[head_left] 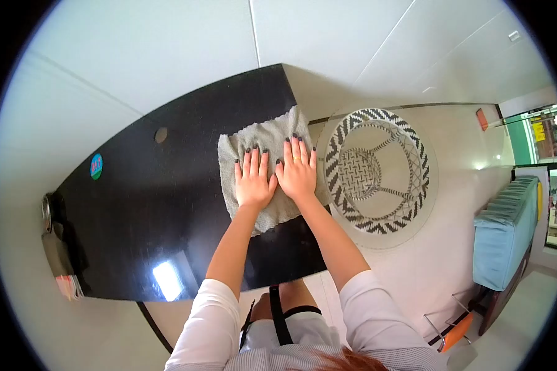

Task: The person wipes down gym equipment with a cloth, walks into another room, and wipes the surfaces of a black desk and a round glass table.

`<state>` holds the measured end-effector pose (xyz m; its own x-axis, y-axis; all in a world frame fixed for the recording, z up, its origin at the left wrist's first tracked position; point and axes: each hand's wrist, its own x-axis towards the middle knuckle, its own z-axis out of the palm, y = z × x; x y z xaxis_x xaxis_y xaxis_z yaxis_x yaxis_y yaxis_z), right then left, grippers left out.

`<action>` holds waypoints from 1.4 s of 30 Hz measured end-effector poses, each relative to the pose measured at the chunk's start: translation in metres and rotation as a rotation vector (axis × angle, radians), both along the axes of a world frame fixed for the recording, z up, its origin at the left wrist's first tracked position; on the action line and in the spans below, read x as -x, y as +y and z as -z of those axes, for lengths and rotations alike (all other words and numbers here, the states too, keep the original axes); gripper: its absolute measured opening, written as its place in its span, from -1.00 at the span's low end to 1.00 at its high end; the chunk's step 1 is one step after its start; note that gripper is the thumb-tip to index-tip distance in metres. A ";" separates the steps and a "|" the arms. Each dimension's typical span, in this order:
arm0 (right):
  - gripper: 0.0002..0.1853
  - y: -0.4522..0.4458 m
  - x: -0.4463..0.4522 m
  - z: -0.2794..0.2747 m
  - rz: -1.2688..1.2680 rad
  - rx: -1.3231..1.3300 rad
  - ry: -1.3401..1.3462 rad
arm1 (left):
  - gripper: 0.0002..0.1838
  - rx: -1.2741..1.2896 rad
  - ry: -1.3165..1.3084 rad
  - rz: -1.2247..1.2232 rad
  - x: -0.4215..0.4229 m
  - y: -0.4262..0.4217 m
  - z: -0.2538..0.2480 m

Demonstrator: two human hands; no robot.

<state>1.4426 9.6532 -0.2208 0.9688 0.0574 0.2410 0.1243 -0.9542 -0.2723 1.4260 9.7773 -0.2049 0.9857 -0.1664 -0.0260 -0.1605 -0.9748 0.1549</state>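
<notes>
A grey cloth point(235, 151) lies spread out at the right end of a glossy black desk point(136, 210), reaching close to its edge. My left hand point(254, 185) rests flat on the cloth, palm down with its fingers stretched out. Beside it, my right hand point(298, 176) is pressed flat on the cloth too, with a ring on one finger. The thumbs are near each other, and both hands have dark nails. Whatever part of the cloth is under the palms is hidden.
Right of the desk stands a round glass-topped table point(433, 179) with a black-and-white woven base point(377, 226). A blue-covered piece of furniture point(507, 235) and an orange item point(457, 332) are farther right. The desk bears a round sticker point(96, 166) and a round disc point(161, 135). A wall point(185, 43) runs behind.
</notes>
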 end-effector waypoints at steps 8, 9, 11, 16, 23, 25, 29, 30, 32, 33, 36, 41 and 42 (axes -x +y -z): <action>-0.41 0.019 0.177 -0.008 -0.021 -0.013 0.086 | -0.39 0.003 0.050 0.006 0.176 0.014 0.001; -0.41 0.020 0.192 -0.007 -0.035 -0.023 0.096 | -0.41 0.029 0.038 -0.001 0.195 0.016 0.003; -0.40 0.025 0.223 -0.008 -0.068 -0.030 0.080 | -0.44 0.037 0.016 -0.005 0.230 0.022 0.009; -0.36 0.037 0.270 -0.006 -0.091 -0.061 0.105 | -0.47 0.079 0.059 -0.032 0.277 0.029 0.010; -0.34 0.040 0.269 0.000 -0.145 -0.001 0.059 | -0.50 0.079 0.026 -0.035 0.284 0.036 0.011; -0.34 0.044 0.256 -0.004 -0.162 0.011 0.059 | -0.50 0.075 0.006 -0.054 0.274 0.038 0.012; -0.36 0.057 0.224 -0.009 -0.140 0.046 0.108 | -0.48 0.025 0.013 -0.073 0.241 0.049 0.005; -0.36 0.060 0.213 -0.010 -0.140 0.048 0.124 | -0.48 0.004 0.024 -0.068 0.229 0.052 0.003; -0.36 0.065 0.191 -0.010 -0.141 0.054 0.153 | -0.48 -0.009 0.051 -0.058 0.208 0.059 0.001; -0.36 0.068 0.178 -0.011 -0.164 0.061 0.167 | -0.48 -0.008 0.061 -0.058 0.197 0.062 0.001; -0.37 0.075 0.137 -0.013 -0.189 0.066 0.207 | -0.47 0.005 0.035 -0.062 0.158 0.069 0.001; -0.40 0.088 0.070 -0.014 -0.161 0.042 0.182 | -0.48 0.040 0.061 0.002 0.081 0.082 -0.002; -0.40 0.091 0.056 -0.015 -0.154 0.046 0.168 | -0.50 0.050 0.040 0.015 0.066 0.085 -0.002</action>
